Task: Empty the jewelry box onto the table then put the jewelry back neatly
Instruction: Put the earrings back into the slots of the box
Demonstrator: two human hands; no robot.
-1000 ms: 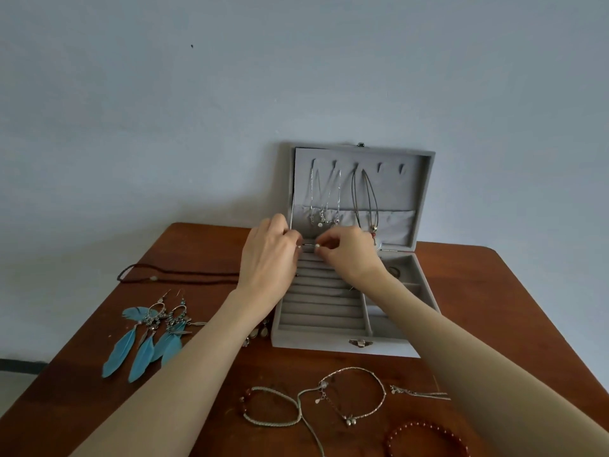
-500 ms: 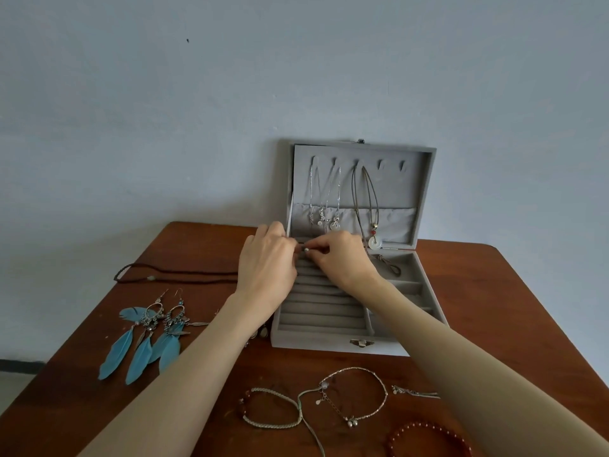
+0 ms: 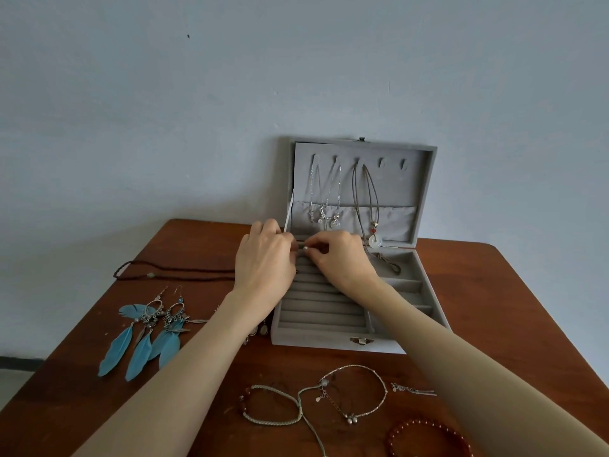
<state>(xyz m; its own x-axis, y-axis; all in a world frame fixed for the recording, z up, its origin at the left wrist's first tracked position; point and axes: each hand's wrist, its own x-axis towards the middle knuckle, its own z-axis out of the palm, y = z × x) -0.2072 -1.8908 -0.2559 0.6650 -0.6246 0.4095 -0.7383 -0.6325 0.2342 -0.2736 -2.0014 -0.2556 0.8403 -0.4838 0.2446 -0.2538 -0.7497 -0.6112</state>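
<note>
Grey velvet jewelry box point(image 3: 349, 341) sits open at the back of the table, lid point(image 3: 425, 179) standing upright against the wall. Two silver chain necklaces point(image 3: 324, 199) and a cord necklace with a white ring pendant point(image 3: 374, 239) hang off the lid hooks. Loose stuff lies out on the wood: blue feather earrings point(image 3: 145, 338) to the left, a dark braided cord point(image 3: 171, 273) behind them, woven and silver bracelets point(image 3: 349, 400) in front, plus a red bead bracelet point(image 3: 428, 437) near the front edge.

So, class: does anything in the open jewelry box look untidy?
Yes. The cord necklace with the white ring pendant hangs below the lid's pocket, and its tail spills into the tray compartment rather than hanging straight.
</note>
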